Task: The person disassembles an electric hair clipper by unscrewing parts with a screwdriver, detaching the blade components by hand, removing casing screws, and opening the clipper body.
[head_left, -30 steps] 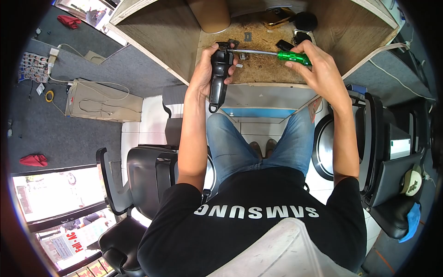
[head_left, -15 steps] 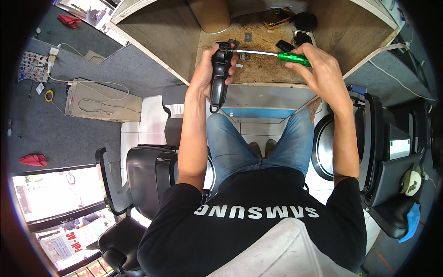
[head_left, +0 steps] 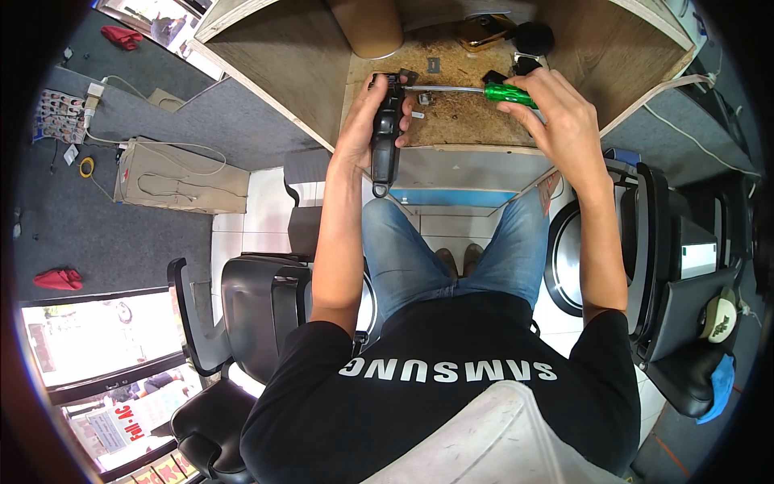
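My left hand (head_left: 355, 135) is wrapped around a black hair clipper (head_left: 386, 149), held upright with its hanging loop pointing down towards me. In my right hand (head_left: 563, 121) is a screwdriver (head_left: 508, 94) with a green see-through handle, gripped between thumb and fingers. Its metal shaft runs level to the left, and the tip meets the head end of the clipper; the exact contact is too small to make out. On the worn wooden shelf (head_left: 459, 125) behind lie a small dark flat piece (head_left: 434, 64), a small metal part (head_left: 425, 99) and a small pale piece (head_left: 418, 114).
Wooden side panels (head_left: 274, 73) flank the shelf. At its back stand a brown cylinder (head_left: 371, 32), a gold-coloured object (head_left: 484, 32) and a round black item (head_left: 534, 37). Black chairs (head_left: 262, 306) are on both sides. A cardboard box (head_left: 181, 177) with a cable sits at left.
The clipper has turned slightly more upright, its loop end shifting a little right. My right hand's fingers have shifted on the screwdriver handle, which has tilted slightly and moved up a little.
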Demonstrator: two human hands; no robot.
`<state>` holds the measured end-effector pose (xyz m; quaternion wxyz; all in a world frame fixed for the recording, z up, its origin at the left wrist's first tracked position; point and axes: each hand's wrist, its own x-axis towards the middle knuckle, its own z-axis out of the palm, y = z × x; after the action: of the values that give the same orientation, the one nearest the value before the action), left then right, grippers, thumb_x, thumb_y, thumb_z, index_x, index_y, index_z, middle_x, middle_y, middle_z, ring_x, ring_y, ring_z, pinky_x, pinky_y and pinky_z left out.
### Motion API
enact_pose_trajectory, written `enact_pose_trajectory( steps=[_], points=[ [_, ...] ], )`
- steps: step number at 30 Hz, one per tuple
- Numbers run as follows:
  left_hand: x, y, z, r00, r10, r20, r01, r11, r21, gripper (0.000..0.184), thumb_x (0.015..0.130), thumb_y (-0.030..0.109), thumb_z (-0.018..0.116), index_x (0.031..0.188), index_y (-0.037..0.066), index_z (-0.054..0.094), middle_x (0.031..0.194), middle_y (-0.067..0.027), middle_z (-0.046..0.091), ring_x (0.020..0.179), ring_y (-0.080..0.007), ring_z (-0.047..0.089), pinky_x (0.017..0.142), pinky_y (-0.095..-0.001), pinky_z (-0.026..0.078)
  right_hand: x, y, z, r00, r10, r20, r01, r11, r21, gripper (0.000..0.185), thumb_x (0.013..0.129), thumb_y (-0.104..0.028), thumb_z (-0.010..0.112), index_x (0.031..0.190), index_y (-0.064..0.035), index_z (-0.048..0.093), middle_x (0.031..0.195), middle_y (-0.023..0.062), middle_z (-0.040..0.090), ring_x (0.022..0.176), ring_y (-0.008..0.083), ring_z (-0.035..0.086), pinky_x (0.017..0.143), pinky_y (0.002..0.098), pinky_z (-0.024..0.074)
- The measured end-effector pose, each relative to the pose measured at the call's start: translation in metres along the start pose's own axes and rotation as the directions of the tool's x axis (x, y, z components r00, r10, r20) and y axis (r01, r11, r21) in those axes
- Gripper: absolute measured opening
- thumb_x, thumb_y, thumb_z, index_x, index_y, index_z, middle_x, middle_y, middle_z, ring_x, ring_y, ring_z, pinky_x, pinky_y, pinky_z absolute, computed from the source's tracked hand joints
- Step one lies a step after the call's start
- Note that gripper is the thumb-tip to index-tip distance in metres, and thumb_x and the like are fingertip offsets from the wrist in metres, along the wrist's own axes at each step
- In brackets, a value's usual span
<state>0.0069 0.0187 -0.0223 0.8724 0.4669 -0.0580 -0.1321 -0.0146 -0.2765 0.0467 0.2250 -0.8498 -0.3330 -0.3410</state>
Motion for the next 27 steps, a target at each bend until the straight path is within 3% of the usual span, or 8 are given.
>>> enact_pose_trajectory(
  steps=[3, 6, 14, 17, 23, 26, 27],
  points=[
    [-0.001, 0.004, 0.004, 1.0, 0.019, -0.018, -0.017, 0.993, 0.117, 0.036, 0.104, 0.029, 0.064, 0.13, 0.008, 0.053, 0.088, -0.0071, 0.059, 0.069, -0.0114, 0.055, 0.044, -0.0255, 0.046, -0.001, -0.002, 0.002, 0.999, -0.026, -0.031, 0.025, 0.999, -0.02, 0.026, 0.088, -0.028, 0.078, 0.099, -0.0048, 0.071, 0.086, 0.0056, 0.064, 0.077, 0.0253, 0.064, 0.065, 0.0388, 0.053],
    [-0.001, 0.004, 0.004, 1.0, 0.015, -0.002, -0.015, 0.997, 0.079, 0.035, 0.101, 0.023, 0.066, 0.13, 0.008, 0.053, 0.088, -0.0072, 0.057, 0.07, -0.0117, 0.055, 0.044, -0.0251, 0.046, -0.002, -0.002, 0.003, 1.0, -0.007, -0.016, 0.007, 1.0, 0.011, 0.026, 0.089, -0.028, 0.078, 0.098, -0.0041, 0.07, 0.084, 0.0065, 0.063, 0.074, 0.027, 0.064, 0.064, 0.0396, 0.0529],
    [-0.002, 0.004, 0.002, 1.0, 0.021, 0.008, -0.022, 0.995, 0.095, 0.037, 0.099, 0.018, 0.066, 0.131, 0.006, 0.052, 0.088, -0.0074, 0.056, 0.07, -0.0122, 0.055, 0.044, -0.0252, 0.047, -0.014, 0.005, 0.007, 0.949, 0.194, 0.25, -0.239, 0.956, 0.167, 0.034, 0.093, -0.03, 0.076, 0.108, -0.0011, 0.066, 0.09, 0.0124, 0.069, 0.075, 0.0339, 0.07, 0.064, 0.0451, 0.053],
    [-0.002, 0.005, 0.002, 1.0, 0.02, 0.014, -0.021, 0.995, 0.094, 0.038, 0.098, 0.017, 0.066, 0.132, 0.006, 0.052, 0.088, -0.0076, 0.056, 0.07, -0.0125, 0.055, 0.044, -0.0251, 0.047, -0.011, 0.0, 0.003, 0.958, 0.195, 0.212, -0.242, 0.944, 0.226, 0.037, 0.095, -0.033, 0.074, 0.112, -0.0011, 0.066, 0.088, 0.0131, 0.07, 0.073, 0.0346, 0.07, 0.064, 0.0443, 0.0537],
    [-0.001, 0.006, -0.001, 0.999, -0.018, 0.026, 0.016, 0.997, 0.075, 0.037, 0.097, 0.015, 0.067, 0.13, 0.009, 0.051, 0.086, -0.0079, 0.057, 0.069, -0.0135, 0.056, 0.046, -0.0282, 0.047, -0.008, 0.013, 0.004, 0.989, 0.05, 0.141, -0.058, 0.997, 0.051, 0.036, 0.096, -0.035, 0.073, 0.105, -0.0014, 0.062, 0.085, 0.0132, 0.07, 0.073, 0.0341, 0.07, 0.063, 0.0441, 0.0537],
    [-0.001, 0.007, 0.001, 0.999, -0.029, 0.029, 0.026, 0.997, 0.074, 0.037, 0.096, 0.014, 0.067, 0.129, 0.011, 0.05, 0.086, -0.0078, 0.058, 0.068, -0.0138, 0.057, 0.047, -0.0298, 0.046, -0.009, 0.012, 0.005, 0.961, 0.13, 0.245, -0.129, 0.991, -0.02, 0.036, 0.096, -0.035, 0.073, 0.102, -0.0017, 0.061, 0.085, 0.013, 0.07, 0.073, 0.0341, 0.07, 0.062, 0.0441, 0.0537],
    [-0.001, 0.007, 0.001, 0.999, -0.028, 0.029, 0.025, 0.997, 0.077, 0.037, 0.096, 0.014, 0.067, 0.129, 0.011, 0.05, 0.086, -0.0079, 0.058, 0.068, -0.0138, 0.057, 0.047, -0.0298, 0.046, -0.007, 0.008, 0.003, 0.954, 0.156, 0.258, -0.173, 0.984, 0.044, 0.035, 0.096, -0.035, 0.073, 0.101, -0.0018, 0.061, 0.085, 0.013, 0.07, 0.073, 0.0343, 0.07, 0.062, 0.0442, 0.0538]
  ],
)
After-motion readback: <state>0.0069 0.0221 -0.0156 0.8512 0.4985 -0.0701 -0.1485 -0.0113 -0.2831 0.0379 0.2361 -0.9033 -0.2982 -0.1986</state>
